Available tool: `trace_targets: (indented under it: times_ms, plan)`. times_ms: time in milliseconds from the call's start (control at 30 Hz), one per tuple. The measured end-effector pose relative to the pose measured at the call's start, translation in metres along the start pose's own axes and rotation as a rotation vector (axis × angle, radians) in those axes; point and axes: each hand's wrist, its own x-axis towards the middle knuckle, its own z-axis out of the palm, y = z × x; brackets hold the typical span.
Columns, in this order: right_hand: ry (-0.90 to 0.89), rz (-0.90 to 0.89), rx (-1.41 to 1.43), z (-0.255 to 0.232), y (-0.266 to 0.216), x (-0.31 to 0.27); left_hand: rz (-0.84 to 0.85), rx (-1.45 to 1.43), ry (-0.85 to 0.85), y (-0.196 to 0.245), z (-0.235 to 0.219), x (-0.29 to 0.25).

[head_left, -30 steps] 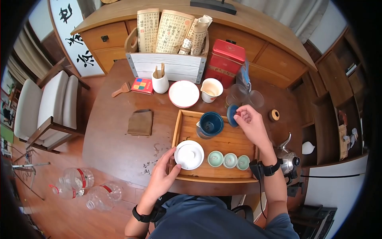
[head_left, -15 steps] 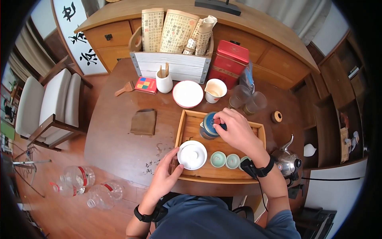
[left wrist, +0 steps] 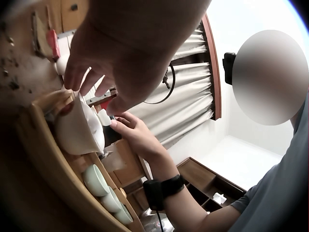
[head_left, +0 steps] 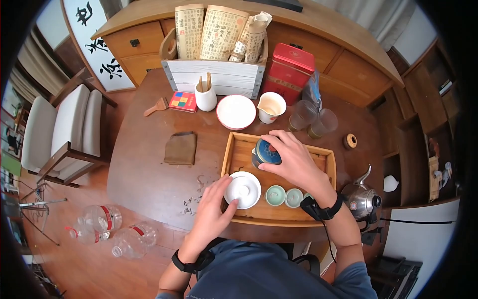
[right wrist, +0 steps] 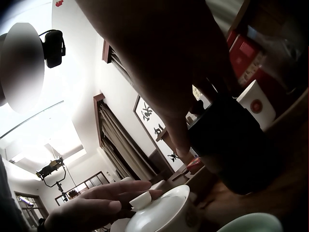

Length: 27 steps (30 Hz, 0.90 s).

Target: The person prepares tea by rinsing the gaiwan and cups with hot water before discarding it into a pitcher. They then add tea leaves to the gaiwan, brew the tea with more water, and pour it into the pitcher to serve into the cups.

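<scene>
A white gaiwan (head_left: 249,199) with its lid on stands at the front left of the wooden tray (head_left: 241,158). My left hand (head_left: 211,215) is at its left edge, fingers loosely extended by the rim and thumb near the lid's knob (left wrist: 104,118). Behind the gaiwan is a dark blue teapot (head_left: 256,158), covered by a blue lid (head_left: 267,152) with a flower pattern and red knob. My right hand (head_left: 300,163) comes down over it and grips its upper part, thumb on the near side, fingers on the far side. Several pale green cups (head_left: 275,196) line the tray's front.
Behind the tray stand a white pitcher (head_left: 269,113), a red-rimmed plate (head_left: 236,112), clear glasses (head_left: 326,122) and a red tin (head_left: 289,74). A metal kettle (head_left: 359,199) is at right. A folded brown cloth (head_left: 180,148) lies left of the tray.
My right hand has brought the blue lid leftward onto the teapot, then shifted from the lid's red knob to the teapot's upper part. The left hand's fingers have loosened beside the gaiwan.
</scene>
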Motion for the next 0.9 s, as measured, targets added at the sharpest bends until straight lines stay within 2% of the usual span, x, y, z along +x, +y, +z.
trace_targets:
  times_ms: [133,233,900]
  plan:
    - [0.11,-0.039,-0.088,0.005,0.001,-0.009,0.092,0.124,-0.019,0.004,0.006,0.008]
    - [0.114,-0.004,-0.046,0.003,0.003,-0.016,0.126,0.177,-0.018,0.003,0.012,0.011]
    - [0.048,0.005,0.084,0.01,0.01,-0.004,0.095,0.145,-0.026,0.004,0.013,0.016]
